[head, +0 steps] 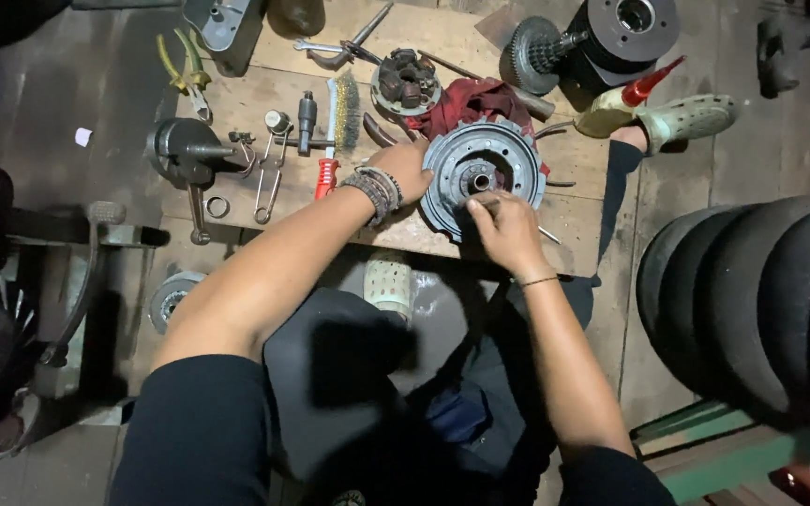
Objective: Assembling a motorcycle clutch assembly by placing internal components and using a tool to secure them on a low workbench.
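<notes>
So the round grey metal hub (482,173), some kind of drum or clutch housing with slots round its face, sits flat on the wooden board (255,94), right at the near edge, partly on top of a dark red rag (471,98). The left hand (407,169) is pressed against the hub's left rim with fingers curled onto the edge, steadying it rather than gripping it shut. The right hand (508,230) is at the centre bore, fingertips pinched together on something small there, though I can't make out what. The two hands are a little apart, one on each side of the part. My guess is this thing is heavy, rigid cast metal, probably greasy, so it could slide on the wood. The outer rim looks like the safest place to grab, both hands, since the slots and centre look fiddly. A wire brush (345,112), a red-handled tool (326,173) and pliers (185,66) lie just left of it.
</notes>
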